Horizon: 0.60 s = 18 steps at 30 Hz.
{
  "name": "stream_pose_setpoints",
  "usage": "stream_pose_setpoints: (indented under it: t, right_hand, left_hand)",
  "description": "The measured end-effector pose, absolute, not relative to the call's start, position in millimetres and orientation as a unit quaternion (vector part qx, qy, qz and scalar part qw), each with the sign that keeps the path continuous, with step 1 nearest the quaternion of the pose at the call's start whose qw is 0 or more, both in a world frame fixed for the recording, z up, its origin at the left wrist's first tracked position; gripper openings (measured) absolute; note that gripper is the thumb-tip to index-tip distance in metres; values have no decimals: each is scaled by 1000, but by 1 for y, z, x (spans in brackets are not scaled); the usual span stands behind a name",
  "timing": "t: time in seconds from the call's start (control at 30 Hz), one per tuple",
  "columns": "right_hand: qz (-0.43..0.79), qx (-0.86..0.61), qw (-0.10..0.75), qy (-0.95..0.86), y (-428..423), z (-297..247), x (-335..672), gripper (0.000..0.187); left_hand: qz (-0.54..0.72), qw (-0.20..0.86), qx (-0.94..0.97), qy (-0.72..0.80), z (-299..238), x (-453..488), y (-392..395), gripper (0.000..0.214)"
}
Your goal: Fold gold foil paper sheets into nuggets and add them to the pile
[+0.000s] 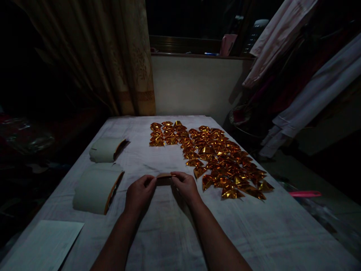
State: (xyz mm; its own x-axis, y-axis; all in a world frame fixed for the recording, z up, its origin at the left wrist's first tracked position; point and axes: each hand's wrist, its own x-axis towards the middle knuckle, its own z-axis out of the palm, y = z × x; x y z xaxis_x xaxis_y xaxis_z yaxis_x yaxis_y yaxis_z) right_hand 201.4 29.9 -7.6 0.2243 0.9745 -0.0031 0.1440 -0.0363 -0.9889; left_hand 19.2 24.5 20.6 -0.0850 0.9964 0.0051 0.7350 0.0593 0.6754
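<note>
Right up close, on the left, a flat, pale rectangular sheet (42, 244) lies on the white, faintly checked cloth (163, 233) that covers the table. A little farther in, at the centre, here are both bare hands: the left hand (140, 191) pinches one end of a small, narrow, folded brown strip (163, 180) between thumb and fingertips, and the right hand (186, 185) grips the other end the same way, so the strip spans the gap between them (whether it touches the cloth, I can't tell). Over on the left, a larger curved, pale grey-green stack with an orange-brown edge (96, 188) sits just in front of a smaller curved, pale stack (105, 148). Across on the right, what a glitter! Shiny gold foil folded pieces (222, 162) crowd together, with short rows reaching toward the table's far side. Beyond, a patterned tan curtain (126, 64) hangs at left beside a pale wall (197, 82), and a pink cup (228, 45) stands on the dark sill above.
</note>
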Motion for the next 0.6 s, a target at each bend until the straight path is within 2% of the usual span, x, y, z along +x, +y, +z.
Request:
stream_pose_setpoints:
  t: [0.27, 0.43, 0.6]
  right_hand:
    - [370, -637, 472, -485, 34, -5, 198, 27]
    - [331, -655, 424, -530, 31, 2, 199, 21]
    - [292, -669, 378, -570, 27, 7, 202, 22]
  left_hand:
    - [283, 240, 619, 692, 19, 22, 23, 21]
    - [296, 217, 613, 700, 17, 22, 22, 23]
    - [284, 192, 620, 705, 17, 23, 23, 23]
